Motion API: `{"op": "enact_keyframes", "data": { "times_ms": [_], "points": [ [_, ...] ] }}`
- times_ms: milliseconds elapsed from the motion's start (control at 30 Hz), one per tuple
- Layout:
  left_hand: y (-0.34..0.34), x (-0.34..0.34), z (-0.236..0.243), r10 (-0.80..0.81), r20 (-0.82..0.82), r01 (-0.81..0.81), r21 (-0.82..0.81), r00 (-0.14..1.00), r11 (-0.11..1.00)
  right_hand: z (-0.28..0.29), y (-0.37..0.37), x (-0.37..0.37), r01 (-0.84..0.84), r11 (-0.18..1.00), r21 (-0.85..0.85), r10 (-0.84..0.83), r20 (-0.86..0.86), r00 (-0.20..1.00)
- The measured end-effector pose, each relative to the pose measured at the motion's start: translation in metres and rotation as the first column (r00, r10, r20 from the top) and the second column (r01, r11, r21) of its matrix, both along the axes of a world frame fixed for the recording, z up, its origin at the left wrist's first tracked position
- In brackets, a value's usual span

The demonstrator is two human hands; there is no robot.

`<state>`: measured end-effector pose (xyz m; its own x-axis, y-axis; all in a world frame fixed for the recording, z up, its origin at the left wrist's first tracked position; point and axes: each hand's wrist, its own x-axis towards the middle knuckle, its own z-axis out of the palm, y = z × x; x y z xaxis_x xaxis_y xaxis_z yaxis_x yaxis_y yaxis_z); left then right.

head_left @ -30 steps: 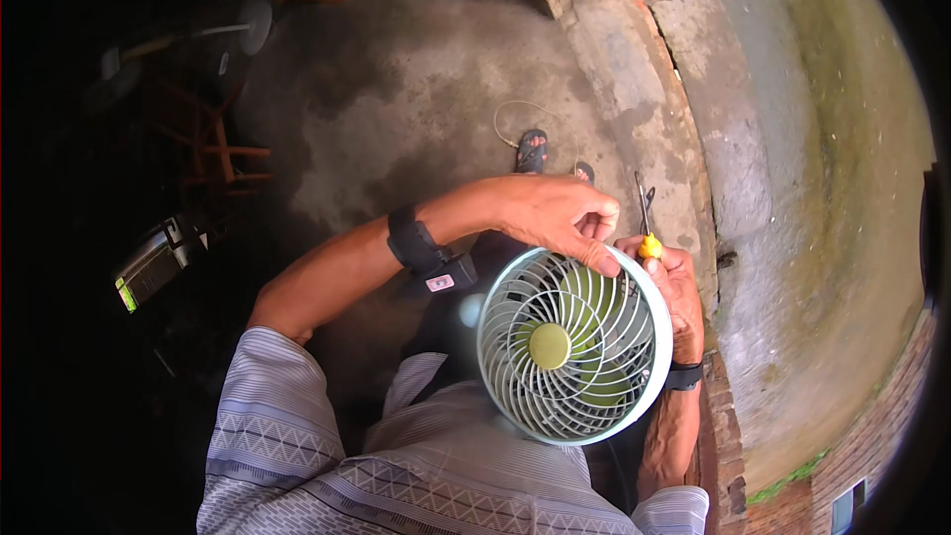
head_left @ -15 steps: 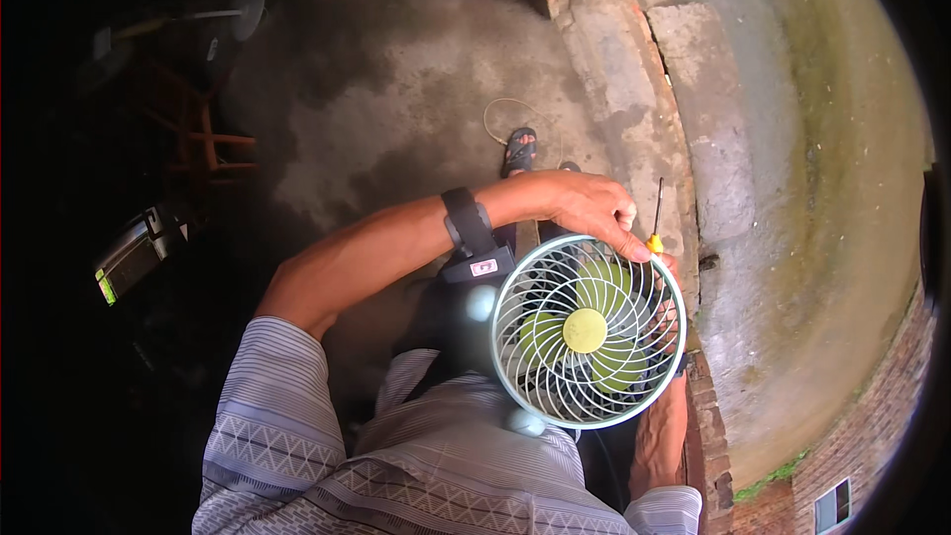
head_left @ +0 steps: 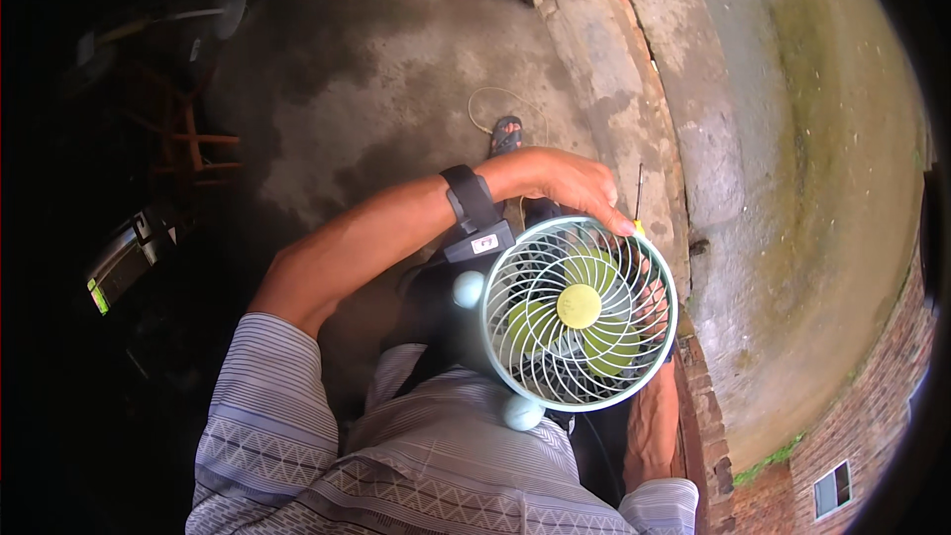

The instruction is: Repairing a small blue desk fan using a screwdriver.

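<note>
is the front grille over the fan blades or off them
Over them: the round grille spans the front, and the green blades show through its curved gaps. Whether it is fastened, I cannot tell.

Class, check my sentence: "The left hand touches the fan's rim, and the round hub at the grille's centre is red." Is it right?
Not quite: the hub is yellow-green, as the head view shows. The left hand does touch the fan's rim.
</note>
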<state>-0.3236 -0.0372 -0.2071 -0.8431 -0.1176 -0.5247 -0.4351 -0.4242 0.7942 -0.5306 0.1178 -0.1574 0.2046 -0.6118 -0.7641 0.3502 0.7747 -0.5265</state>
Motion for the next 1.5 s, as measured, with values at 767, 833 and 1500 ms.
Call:
{"op": "enact_keyframes", "data": {
  "times_ms": [767, 833, 1500],
  "points": [
    [0.013, 0.066, 0.066, 0.305, -0.182, -0.314, -0.023, 0.935, 0.949, 0.074, -0.073, 0.015, -0.312, 0.950, -0.026, 0.296, -0.244, 0.924],
    [0.021, 0.070, 0.088, 0.457, -0.186, -0.438, 0.134, 0.870, 0.889, 0.095, -0.076, 0.018, -0.380, 0.923, -0.056, 0.342, -0.333, 0.879],
    [0.038, 0.084, 0.198, 0.442, -0.634, -0.601, -0.046, 0.635, 0.798, 0.241, -0.044, 0.048, -0.481, 0.457, -0.748, -0.130, -0.591, 0.796]
  ]
}}
